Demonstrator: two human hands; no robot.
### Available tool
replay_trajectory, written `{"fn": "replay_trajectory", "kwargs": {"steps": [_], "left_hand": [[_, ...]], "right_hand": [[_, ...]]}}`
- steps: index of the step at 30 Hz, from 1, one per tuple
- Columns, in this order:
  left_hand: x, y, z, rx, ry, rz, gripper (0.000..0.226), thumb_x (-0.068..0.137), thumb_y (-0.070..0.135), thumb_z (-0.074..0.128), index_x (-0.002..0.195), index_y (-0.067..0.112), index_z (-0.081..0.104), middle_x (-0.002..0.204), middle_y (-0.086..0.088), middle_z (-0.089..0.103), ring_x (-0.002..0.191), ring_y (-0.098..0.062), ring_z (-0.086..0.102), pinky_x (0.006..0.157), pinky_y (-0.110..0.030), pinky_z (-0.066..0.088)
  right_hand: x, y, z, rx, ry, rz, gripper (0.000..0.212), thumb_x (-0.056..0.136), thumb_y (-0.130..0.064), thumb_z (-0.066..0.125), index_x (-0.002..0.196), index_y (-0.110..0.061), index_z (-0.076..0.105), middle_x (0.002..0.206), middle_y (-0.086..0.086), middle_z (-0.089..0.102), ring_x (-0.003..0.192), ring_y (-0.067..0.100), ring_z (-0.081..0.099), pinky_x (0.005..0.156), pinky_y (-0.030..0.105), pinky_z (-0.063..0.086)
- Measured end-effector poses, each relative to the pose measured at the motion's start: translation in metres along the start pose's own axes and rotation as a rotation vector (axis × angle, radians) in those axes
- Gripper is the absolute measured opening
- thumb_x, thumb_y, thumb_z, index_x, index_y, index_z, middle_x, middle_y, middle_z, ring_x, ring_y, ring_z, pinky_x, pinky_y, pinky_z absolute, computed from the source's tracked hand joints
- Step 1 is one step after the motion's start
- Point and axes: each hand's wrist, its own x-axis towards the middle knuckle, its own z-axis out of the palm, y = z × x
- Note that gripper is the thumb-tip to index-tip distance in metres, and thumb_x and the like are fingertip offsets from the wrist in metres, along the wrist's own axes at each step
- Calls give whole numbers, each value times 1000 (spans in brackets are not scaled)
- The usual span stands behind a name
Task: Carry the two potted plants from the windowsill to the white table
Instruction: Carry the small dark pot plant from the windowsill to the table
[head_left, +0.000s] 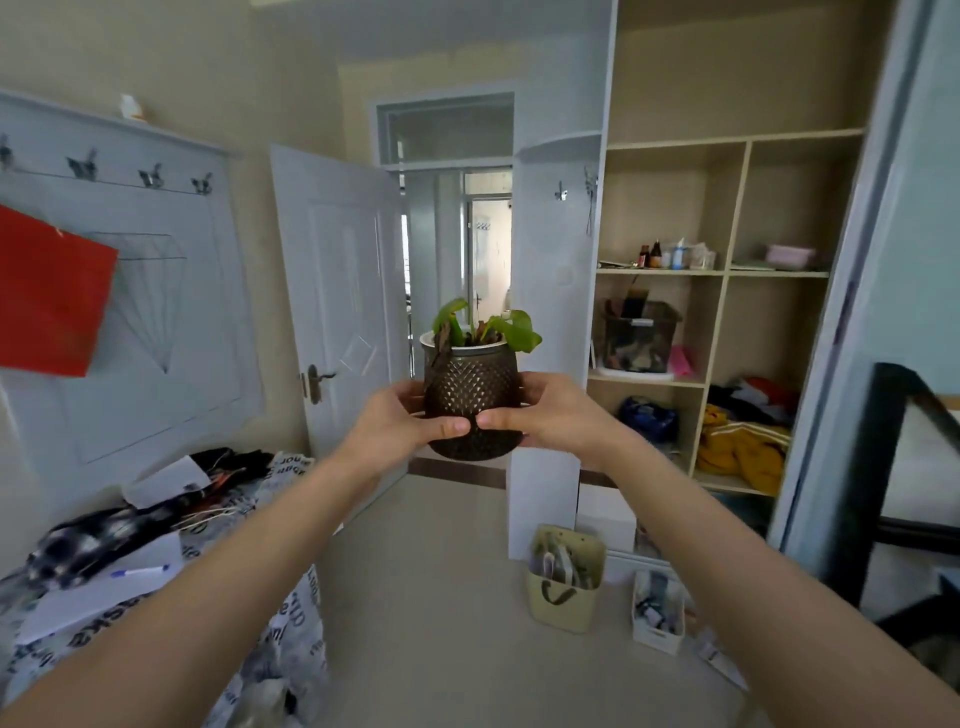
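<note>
A potted plant (471, 379), a dark brown textured pot with a white inner rim and a few green leaves, is held upright in the air at arm's length in the middle of the view. My left hand (402, 423) grips its left side and my right hand (548, 415) grips its right side, thumbs meeting across the front of the pot. No windowsill, second plant or white table is in view.
A bed (156, 587) with patterned cover, papers, a pen and dark clothes lies at the lower left. An open white door (337, 291) and doorway stand ahead. Open shelves (717, 332) fill the right; a basket (566, 582) and a box (657, 610) sit on the floor.
</note>
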Motion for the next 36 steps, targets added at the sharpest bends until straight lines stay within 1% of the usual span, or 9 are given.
{"fn": "replay_trajectory", "kwargs": {"steps": [4, 7, 11, 17, 22, 27, 30, 32, 36], "left_hand": [[61, -21, 12, -10, -35, 26, 70, 63, 17, 89, 125, 7, 57, 109, 3, 67, 97, -7, 65, 76, -20, 57], [114, -44, 14, -9, -59, 33, 73, 63, 17, 89, 128, 5, 57, 116, -2, 66, 98, -7, 65, 81, -23, 57], [177, -73, 11, 8, -143, 59, 76, 62, 23, 90, 129, 10, 57, 120, 0, 66, 100, -4, 63, 72, -12, 52], [288, -109, -5, -3, -203, 65, 77, 60, 25, 90, 128, 10, 58, 121, 0, 66, 111, -16, 63, 92, -31, 52], [357, -140, -10, -19, -269, 78, 67, 64, 21, 88, 125, 13, 60, 118, 2, 67, 108, -12, 63, 75, -17, 48], [429, -178, -6, -8, -312, 64, 68, 68, 23, 85, 129, 14, 57, 125, 1, 65, 115, -15, 60, 90, -28, 50], [467, -195, -4, -3, -316, 59, 67, 68, 24, 85, 129, 15, 57, 121, 5, 64, 113, -13, 59, 79, -19, 48], [501, -210, 1, 18, -308, 62, 70, 68, 24, 85, 130, 13, 56, 123, 4, 63, 114, -14, 58, 81, -21, 47], [566, -232, 9, 45, -296, 57, 67, 68, 21, 85, 128, 10, 58, 123, 0, 65, 113, -16, 60, 90, -30, 49]], "right_hand": [[50, 24, -19, -13, 21, 13, 76, 66, -40, 91, 131, -17, 60, 120, -5, 68, 107, 15, 69, 76, 28, 63], [92, 47, -23, -6, 53, 40, 78, 66, -39, 91, 133, -18, 58, 118, -7, 68, 107, 15, 69, 78, 29, 63], [142, 71, -23, -49, 117, 64, 79, 69, -39, 89, 136, -16, 56, 125, -2, 67, 113, 16, 67, 89, 32, 60], [234, 95, -20, -96, 206, 77, 82, 66, -46, 89, 137, -21, 55, 108, -22, 64, 96, -5, 62, 66, 10, 53], [296, 125, -17, -105, 247, 91, 83, 70, -42, 87, 140, -16, 52, 130, -2, 65, 117, 15, 62, 94, 32, 56], [361, 163, -20, -88, 260, 102, 77, 72, -40, 87, 138, -17, 54, 124, -6, 65, 112, 11, 63, 76, 15, 55], [399, 184, -26, -91, 254, 94, 75, 73, -41, 85, 137, -18, 53, 118, -12, 63, 107, 7, 62, 69, 10, 54], [433, 202, -32, -107, 247, 93, 74, 74, -41, 85, 137, -20, 53, 115, -15, 61, 101, 1, 59, 65, 8, 51], [499, 233, -50, -102, 211, 97, 73, 74, -40, 85, 137, -18, 54, 123, -7, 63, 110, 10, 61, 74, 12, 50]]}}
